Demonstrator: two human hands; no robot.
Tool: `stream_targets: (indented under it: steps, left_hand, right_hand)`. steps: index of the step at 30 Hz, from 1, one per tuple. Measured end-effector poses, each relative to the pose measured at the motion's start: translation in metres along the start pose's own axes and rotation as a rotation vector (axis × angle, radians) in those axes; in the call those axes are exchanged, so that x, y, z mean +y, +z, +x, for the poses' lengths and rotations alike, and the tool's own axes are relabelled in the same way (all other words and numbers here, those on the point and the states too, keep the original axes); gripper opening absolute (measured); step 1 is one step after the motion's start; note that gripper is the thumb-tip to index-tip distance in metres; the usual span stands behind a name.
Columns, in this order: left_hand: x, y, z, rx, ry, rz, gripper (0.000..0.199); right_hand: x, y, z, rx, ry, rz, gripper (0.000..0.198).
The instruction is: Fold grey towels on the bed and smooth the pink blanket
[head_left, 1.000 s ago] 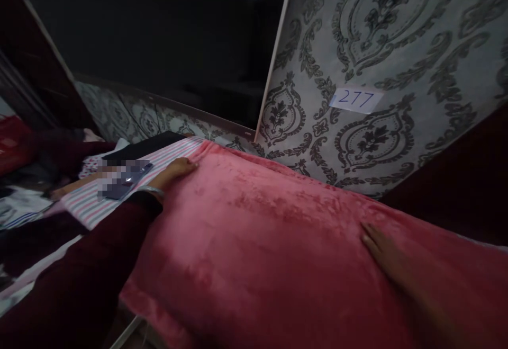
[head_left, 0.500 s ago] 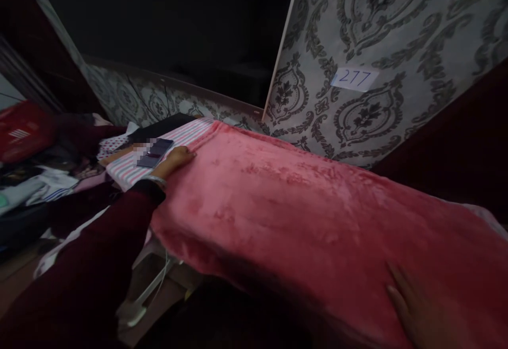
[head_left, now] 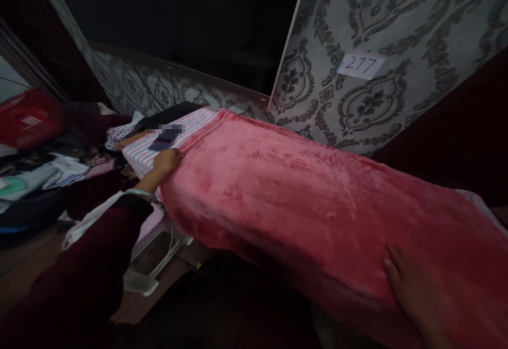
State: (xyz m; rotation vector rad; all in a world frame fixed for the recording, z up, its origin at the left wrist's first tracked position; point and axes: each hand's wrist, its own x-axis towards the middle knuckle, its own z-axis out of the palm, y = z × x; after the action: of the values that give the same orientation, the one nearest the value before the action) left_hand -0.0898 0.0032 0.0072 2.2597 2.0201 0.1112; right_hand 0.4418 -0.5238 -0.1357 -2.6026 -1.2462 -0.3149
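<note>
A plush pink-red blanket [head_left: 278, 195] lies spread over a long surface, its near side hanging down. At its left edge, my left hand [head_left: 169, 161] is closed, fingers curled on the blanket's border. Toward the right, my right hand [head_left: 413, 285] rests flat on the plush, fingers stretched out; the lower part of it is dim. Beyond the blanket's left edge shows a striped cloth [head_left: 194, 121] in white, pink and grey. A dark phone [head_left: 162, 140], partly blurred out, lies on the stripes close to my left hand.
Behind the blanket is a patterned wall [head_left: 369, 121] with a large dark screen [head_left: 178, 20] and a paper label [head_left: 361, 65] reading 277. Piled clothes [head_left: 59, 171] and a red bag-like item [head_left: 29, 118] are at left. A white plastic stool [head_left: 146, 280] stands below.
My left hand has slid nearer to me along the blanket's left edge, away from the phone. My right hand stays flat in about the same place. The view has shifted slightly.
</note>
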Motion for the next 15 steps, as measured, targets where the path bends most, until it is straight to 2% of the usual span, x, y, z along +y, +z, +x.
stream_targets:
  steps: [4,8,15]
  left_hand:
    - [0.001,-0.005,-0.011,-0.001,0.003,-0.015,0.048]
    - [-0.011,-0.008,-0.029,-0.018,-0.019,-0.067,0.054]
    - [-0.026,0.017,-0.064,0.142,-0.137,-0.224,0.051]
  right_hand:
    - [-0.008,-0.002,0.001,0.014,0.062,0.058,0.071]
    - [-0.017,-0.004,0.002,0.014,0.110,0.070,0.075]
    - [-0.019,-0.003,0.002,0.044,0.099,0.066,0.069]
